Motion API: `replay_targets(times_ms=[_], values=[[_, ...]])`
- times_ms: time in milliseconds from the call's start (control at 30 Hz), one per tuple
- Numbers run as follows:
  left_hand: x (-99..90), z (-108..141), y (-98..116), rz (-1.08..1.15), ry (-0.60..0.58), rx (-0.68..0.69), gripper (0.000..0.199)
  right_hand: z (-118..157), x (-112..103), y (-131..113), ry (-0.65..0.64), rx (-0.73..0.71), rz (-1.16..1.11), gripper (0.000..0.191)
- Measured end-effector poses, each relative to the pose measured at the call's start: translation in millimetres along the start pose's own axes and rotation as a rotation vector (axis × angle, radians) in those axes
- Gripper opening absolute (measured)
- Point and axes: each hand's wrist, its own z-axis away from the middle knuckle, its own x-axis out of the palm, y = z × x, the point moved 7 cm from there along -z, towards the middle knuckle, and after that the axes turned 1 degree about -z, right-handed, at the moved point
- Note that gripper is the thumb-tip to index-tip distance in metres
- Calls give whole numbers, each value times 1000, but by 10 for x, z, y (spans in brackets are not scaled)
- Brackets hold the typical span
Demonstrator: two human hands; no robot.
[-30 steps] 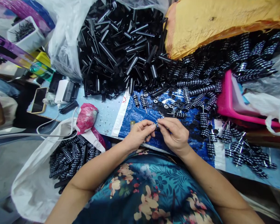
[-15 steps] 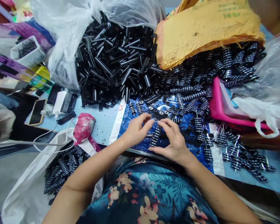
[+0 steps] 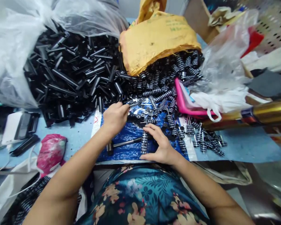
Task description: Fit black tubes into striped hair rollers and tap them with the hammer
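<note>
My right hand grips a black roller with a white checked pattern between thumb and fingertips, its length spanning the gap. My left hand is closed in a fist, a short way left of the roller. A thin metal rod sticks out from its fingers toward the right; the rest of it is hidden in the palm. Between and below the hands, a hammer lies on the blue plastic sheet, the far end of its handle behind the roller. Small black ring-shaped caps lie just beyond the hands.
Black tubes spill from a clear plastic bag at the back left. A yellow sack stands over many patterned rollers. To the right are a pink tray and rollers with metal pins. A pink bundle sits left.
The view has swung to the right. My left hand has moved away from the roller and closed, with a thin metal rod now showing at it. My right hand keeps hold of the roller.
</note>
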Motion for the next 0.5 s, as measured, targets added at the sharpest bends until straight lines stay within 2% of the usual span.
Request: replay_targets(times_ms=[33,100,200,267,367,500], values=[[-66,154,-33,145,6,-22,28,-19,-32,11,22,25,-26,94],[-123,484,-156,503,-9,-175,27,-88,-18,-8,50,35,-76,93],[22,987,-269,1142,-129,-565,54,-211,216,-136,-6,-69,-133,97],[98,1231,-232,1444,-165,-785,59,-261,433,-239,-69,-150,-160,100],[62,1399,-196,1521,-126,-950,49,-293,660,-354,-113,-191,-157,98],[-41,1449,-317,1412,-4,-980,45,-310,677,-452,-131,-173,-35,99]])
